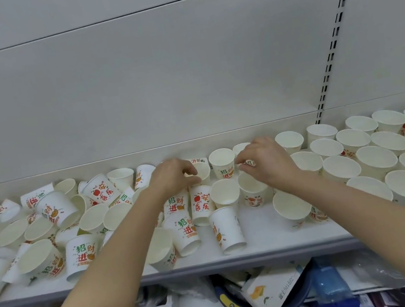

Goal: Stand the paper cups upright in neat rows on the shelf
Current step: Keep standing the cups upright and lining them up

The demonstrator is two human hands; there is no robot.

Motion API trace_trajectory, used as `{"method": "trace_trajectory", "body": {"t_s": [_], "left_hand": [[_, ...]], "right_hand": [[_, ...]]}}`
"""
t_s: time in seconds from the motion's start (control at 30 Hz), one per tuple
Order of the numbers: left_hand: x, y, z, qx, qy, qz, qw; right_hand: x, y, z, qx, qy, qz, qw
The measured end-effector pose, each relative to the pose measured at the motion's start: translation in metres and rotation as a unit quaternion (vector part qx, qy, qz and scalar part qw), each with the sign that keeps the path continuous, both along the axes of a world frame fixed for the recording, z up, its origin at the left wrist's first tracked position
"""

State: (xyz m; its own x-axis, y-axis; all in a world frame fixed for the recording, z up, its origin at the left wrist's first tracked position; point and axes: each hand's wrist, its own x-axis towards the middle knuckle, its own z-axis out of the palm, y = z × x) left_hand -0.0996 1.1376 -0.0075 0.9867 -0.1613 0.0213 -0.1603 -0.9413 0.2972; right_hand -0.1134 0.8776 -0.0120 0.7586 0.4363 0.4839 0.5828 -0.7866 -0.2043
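Several white paper cups with red and green print cover the white shelf (pixel 263 242). On the right they stand upright in rows (pixel 377 160); on the left they lie tumbled in a heap (pixel 57 229). My left hand (pixel 173 176) reaches to the back of the shelf and its curled fingers pinch the rim of a cup (pixel 202 170) there. My right hand (pixel 266 161) pinches the rim of another cup (pixel 249 163) at the back, beside an upright cup (pixel 223 163). A cup (pixel 228 229) lies on its side near the front.
The grey back panel (pixel 158 80) rises right behind the cups, with a slotted upright (pixel 335 42) at the right. Below the shelf edge, a lower shelf holds packaged goods, among them a white box (pixel 276 290) and a blue packet (pixel 328 282).
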Motion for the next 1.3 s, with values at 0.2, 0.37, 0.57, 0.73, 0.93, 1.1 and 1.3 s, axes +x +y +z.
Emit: {"method": "trace_trajectory", "body": {"t_s": [0.2,0.37,0.57,0.73,0.93,1.1,1.3], "left_hand": [[-0.005,-0.009,-0.011,0.063,-0.076,-0.031,0.995],[-0.004,-0.008,-0.006,0.071,-0.104,-0.072,0.989],[-0.002,-0.008,0.001,0.077,-0.096,-0.099,0.987],[-0.009,-0.008,0.000,0.041,-0.112,-0.099,0.988],[-0.032,-0.025,0.008,-0.007,-0.085,-0.215,0.973],[-0.040,-0.036,0.007,0.116,-0.082,-0.246,0.959],[-0.046,-0.047,-0.001,0.115,-0.114,-0.218,0.962]], "right_hand": [[-0.103,0.019,-0.015,0.072,0.106,-0.003,0.992],[-0.129,0.052,-0.035,0.009,0.191,-0.097,0.977],[-0.130,0.089,-0.049,-0.040,0.164,-0.215,0.962],[-0.142,0.081,-0.063,0.043,0.198,-0.237,0.950],[-0.143,0.055,-0.054,0.066,0.250,-0.158,0.953],[-0.135,0.043,-0.050,0.093,0.207,-0.162,0.960],[-0.137,0.020,-0.037,0.043,0.096,-0.116,0.988]]}}
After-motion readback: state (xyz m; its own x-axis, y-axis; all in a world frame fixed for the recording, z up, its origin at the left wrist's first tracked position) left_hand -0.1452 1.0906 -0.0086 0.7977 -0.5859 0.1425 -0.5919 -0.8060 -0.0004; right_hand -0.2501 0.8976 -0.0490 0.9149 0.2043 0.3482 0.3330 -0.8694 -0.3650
